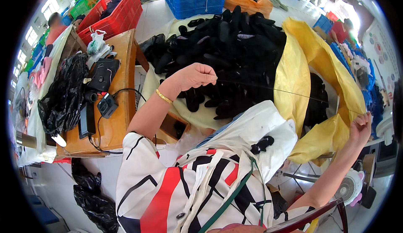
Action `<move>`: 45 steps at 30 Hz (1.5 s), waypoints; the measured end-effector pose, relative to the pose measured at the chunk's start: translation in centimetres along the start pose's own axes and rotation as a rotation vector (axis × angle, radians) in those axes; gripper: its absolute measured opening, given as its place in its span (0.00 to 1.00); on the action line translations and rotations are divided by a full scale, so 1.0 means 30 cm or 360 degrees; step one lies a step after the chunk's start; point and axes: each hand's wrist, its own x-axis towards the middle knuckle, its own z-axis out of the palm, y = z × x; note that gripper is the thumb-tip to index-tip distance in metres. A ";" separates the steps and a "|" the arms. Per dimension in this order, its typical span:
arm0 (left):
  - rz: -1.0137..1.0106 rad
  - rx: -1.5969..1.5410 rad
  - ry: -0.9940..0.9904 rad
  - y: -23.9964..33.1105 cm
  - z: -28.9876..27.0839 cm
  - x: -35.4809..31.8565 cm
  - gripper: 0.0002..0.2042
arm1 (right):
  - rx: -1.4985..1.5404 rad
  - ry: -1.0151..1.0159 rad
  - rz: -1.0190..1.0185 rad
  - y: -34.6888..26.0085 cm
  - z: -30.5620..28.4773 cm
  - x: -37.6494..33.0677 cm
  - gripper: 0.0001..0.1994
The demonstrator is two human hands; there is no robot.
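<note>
A thin dark thread (289, 93) is stretched taut between my two hands, slanting down to the right. My left hand (195, 75), with a gold bracelet on the wrist, is closed in a pinch on its left end above a heap of black sock-like pieces (224, 31). Far out to the right, my right hand (360, 128) pinches the other end beside the rim of an open yellow sack (287, 75). More dark pieces (317, 98) lie inside that sack. On the white cloth (268, 122) over my lap rests a small black bundle (262, 145).
At left stands a wooden table (124, 52) with a black plastic bag (65, 90), a small dark device (107, 106) and cables. A red crate (132, 8), blue crate (195, 0) and orange sack (252, 2) stand beyond the heap. A fan (348, 187) is at lower right. Two people sit farther off.
</note>
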 end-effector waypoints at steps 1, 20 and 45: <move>-0.0041 -0.0017 -0.0029 -0.029 -0.007 0.012 0.08 | -0.0051 0.0046 -0.0038 -0.035 -0.040 -0.010 0.06; 0.0082 -0.0088 -0.0291 0.160 0.089 0.067 0.06 | -0.0310 0.1010 -0.0635 -0.332 -0.441 -0.133 0.07; -0.0299 0.0032 -0.0165 -0.206 0.302 0.266 0.04 | -0.1100 0.0769 -0.0303 -0.020 -0.559 -0.633 0.08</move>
